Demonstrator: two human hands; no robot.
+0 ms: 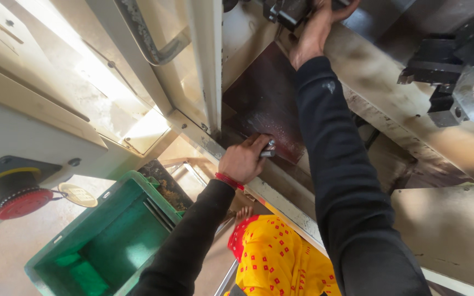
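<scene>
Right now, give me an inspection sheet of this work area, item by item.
Surface: dark, speckled metal plate inside a machine enclosure, beside a pale door frame.
Job's things: small metal piece in the left hand; dark machine fixture at the right hand.
Clutter: green plastic crate below, with a lighter green thing in its bottom.
Grippers: left hand closed on the metal piece by the plate's lower edge; right hand reaches up to the fixture, fingers partly out of frame.
Cables: nothing seen.
Surroundings: red emergency-stop button on a yellow ring, round brass tag, dark tool block, yellow and red patterned cloth below.
</scene>
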